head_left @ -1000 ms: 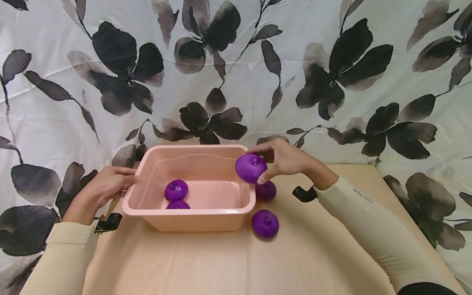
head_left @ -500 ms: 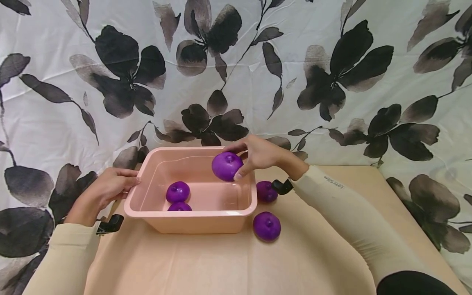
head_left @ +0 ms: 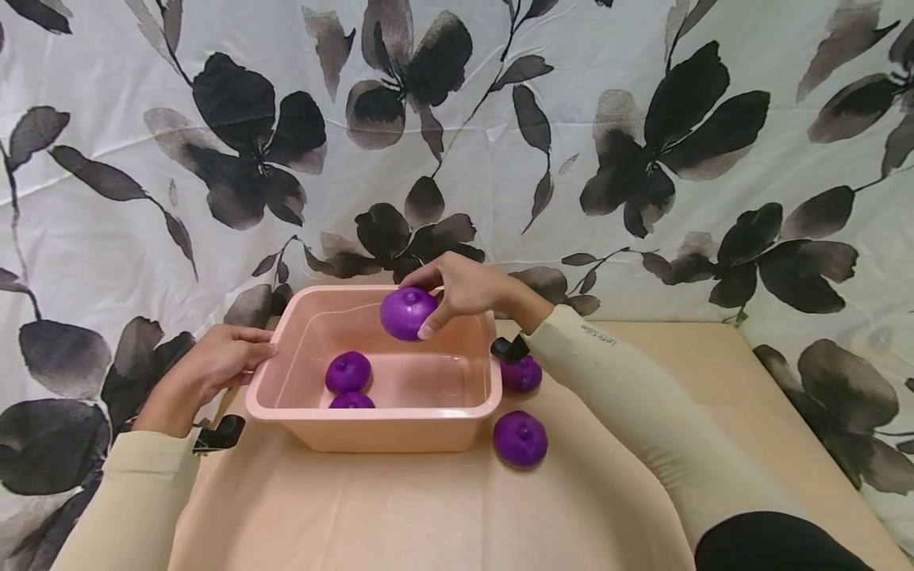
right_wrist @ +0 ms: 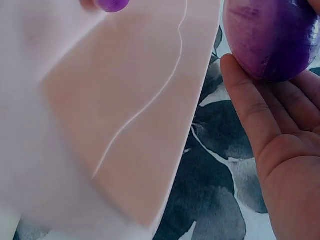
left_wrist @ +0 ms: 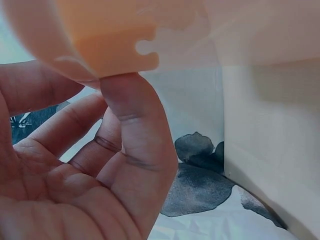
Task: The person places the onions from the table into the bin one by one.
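My right hand (head_left: 464, 289) grips a glossy purple ball with a small nub on top (head_left: 407, 313), above the back of a pink plastic tub (head_left: 385, 432). The right wrist view shows fingers (right_wrist: 250, 105) against the lower side of the held ball (right_wrist: 272, 40). At the tub's left end, my left hand (head_left: 214, 365) pinches the rim. Up close in the left wrist view, the left hand (left_wrist: 100, 150) has its fingertips at the tub's edge (left_wrist: 115, 55). Inside the tub lie two similar purple balls, one behind (head_left: 348, 372) and one partly hidden by the front rim (head_left: 352, 400).
Two more purple balls lie right of the tub on the beige table (head_left: 357, 507): one in front (head_left: 520, 439), another behind it (head_left: 523, 374), partly covered by the right wrist's black camera mount (head_left: 510, 349). A white cloth with dark flowers (head_left: 528, 182) hangs behind.
My right hand has carried the purple ball leftward from the tub's right rim to over its inside. The left hand keeps its hold on the rim.
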`<state>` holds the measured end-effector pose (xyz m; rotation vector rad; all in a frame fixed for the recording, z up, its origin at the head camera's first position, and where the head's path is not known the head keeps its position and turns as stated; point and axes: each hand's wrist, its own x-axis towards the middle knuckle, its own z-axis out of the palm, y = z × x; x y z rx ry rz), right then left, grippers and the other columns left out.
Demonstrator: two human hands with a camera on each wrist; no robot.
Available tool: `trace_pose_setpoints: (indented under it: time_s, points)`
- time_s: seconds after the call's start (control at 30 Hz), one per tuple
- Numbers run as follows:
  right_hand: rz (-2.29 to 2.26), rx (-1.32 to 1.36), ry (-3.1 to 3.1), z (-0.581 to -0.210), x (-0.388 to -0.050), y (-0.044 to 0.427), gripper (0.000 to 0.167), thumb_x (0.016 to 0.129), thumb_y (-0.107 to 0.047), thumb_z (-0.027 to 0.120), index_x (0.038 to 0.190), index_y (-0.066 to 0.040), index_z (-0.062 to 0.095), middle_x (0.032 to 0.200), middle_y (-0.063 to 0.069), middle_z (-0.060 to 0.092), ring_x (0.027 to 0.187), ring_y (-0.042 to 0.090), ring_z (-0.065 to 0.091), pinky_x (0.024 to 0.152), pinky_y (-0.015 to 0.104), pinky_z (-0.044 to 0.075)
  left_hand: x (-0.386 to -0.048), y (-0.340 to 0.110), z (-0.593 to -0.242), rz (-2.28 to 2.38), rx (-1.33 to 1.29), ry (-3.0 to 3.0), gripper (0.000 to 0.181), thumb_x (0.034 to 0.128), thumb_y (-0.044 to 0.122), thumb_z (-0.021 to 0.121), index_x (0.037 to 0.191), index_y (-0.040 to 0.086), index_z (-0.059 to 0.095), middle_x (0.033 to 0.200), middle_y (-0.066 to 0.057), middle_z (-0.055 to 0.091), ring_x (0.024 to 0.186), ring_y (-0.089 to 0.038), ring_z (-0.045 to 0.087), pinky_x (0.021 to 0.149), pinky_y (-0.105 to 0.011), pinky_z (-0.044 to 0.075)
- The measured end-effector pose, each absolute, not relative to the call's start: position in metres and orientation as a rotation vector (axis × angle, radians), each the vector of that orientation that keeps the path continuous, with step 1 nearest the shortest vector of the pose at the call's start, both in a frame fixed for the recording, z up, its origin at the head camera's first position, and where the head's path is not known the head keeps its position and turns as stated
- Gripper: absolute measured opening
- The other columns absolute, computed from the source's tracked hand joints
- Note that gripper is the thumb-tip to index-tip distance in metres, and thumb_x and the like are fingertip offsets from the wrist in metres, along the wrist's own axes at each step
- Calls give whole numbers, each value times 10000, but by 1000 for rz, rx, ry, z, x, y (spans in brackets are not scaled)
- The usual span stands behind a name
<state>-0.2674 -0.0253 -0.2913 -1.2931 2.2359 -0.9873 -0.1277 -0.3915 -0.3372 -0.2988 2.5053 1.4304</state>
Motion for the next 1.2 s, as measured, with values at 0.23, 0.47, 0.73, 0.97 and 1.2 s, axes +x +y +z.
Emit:
trace_pose_setpoints:
  time_s: [0.23, 0.47, 0.73, 0.97, 1.2]
  points:
    - [-1000, -1276, 2232, -300, -274, -42, 706, 696, -265, 986, 1336, -143, 712, 1183, -2, 777, 1062, 142, 730, 923, 315, 593, -129, -391, -338, 1417, -305, 2504, 548, 1037, 159, 580, 1477, -144, 457, 830, 124, 698, 748, -21, 642, 671, -251, 575]
    - [-996, -1220, 2246, -310, -277, -55, 718, 696, -237, 981, 1346, -114, 701, 1218, 33, 768, 1105, 157, 721, 966, 320, 579, -129, -388, -336, 1419, -308, 2510, 543, 1031, 155, 584, 1472, -141, 467, 827, 128, 702, 748, -19, 645, 673, -248, 577]
    - [-960, -1253, 2261, -323, -282, -69, 684, 713, -259, 971, 1325, -105, 706, 1206, 44, 763, 1072, 157, 719, 953, 297, 578, -129, -389, -336, 1408, -325, 2516, 538, 1034, 159, 580, 1472, -134, 473, 841, 123, 703, 760, -28, 640, 675, -249, 576]
    - [-911, -1255, 2292, -337, -283, -80, 673, 691, -240, 980, 1285, -67, 715, 1185, 82, 758, 1072, 201, 710, 938, 285, 584, -129, -389, -335, 1393, -336, 2520, 534, 1036, 156, 578, 1472, -134, 474, 852, 105, 705, 768, -42, 640, 680, -253, 580]
    - [-793, -1228, 2316, -347, -282, -88, 673, 706, -263, 963, 1292, -58, 704, 1193, 81, 752, 1071, 197, 696, 954, 277, 568, -128, -392, -336, 1382, -334, 2525, 533, 1041, 162, 571, 1476, -129, 473, 868, 95, 699, 779, -50, 640, 682, -258, 583]
